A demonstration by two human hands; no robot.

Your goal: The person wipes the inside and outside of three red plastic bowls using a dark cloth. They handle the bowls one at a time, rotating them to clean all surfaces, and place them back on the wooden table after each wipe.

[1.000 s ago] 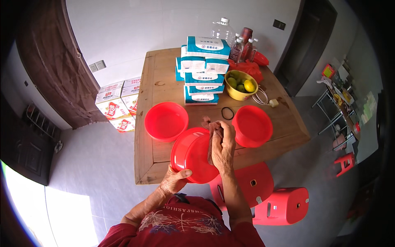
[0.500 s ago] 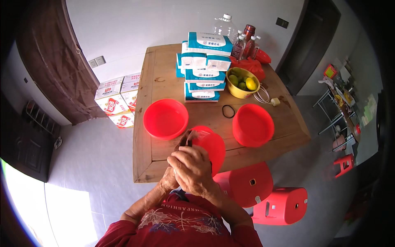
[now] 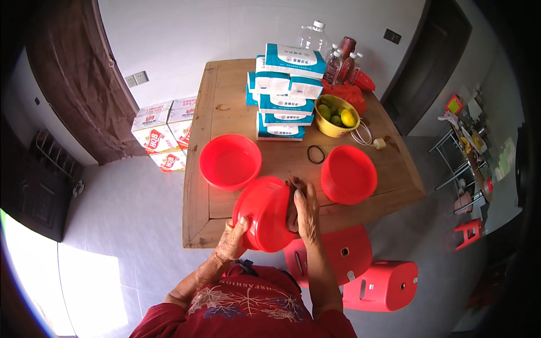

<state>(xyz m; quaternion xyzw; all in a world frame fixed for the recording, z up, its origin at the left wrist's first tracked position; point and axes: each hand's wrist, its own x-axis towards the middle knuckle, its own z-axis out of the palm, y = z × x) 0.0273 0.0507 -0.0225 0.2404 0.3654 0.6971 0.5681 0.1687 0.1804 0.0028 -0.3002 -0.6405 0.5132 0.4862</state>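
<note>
With the fingers of the left hand (image 3: 231, 241) gripped a red bowl (image 3: 260, 217) tilted at the near edge of the worktop (image 3: 287, 158), and with those of the right hand (image 3: 307, 211) pinched a brown cloth (image 3: 292, 208) against the bowl's right side. Was apparently at the wiping step, next needing a steady left hold while guiding the cloth round the surface. Had a second bowl (image 3: 230, 160) beyond at left, a third bowl (image 3: 349, 174) at right.

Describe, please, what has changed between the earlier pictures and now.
Since half a second ago, the right hand has moved rightward, carrying the crumpled brown cloth from the left side of the round glossy red bowl to its right. The left hand holds that bowl; two other red bowls on the brown wooden table stayed put.
</note>
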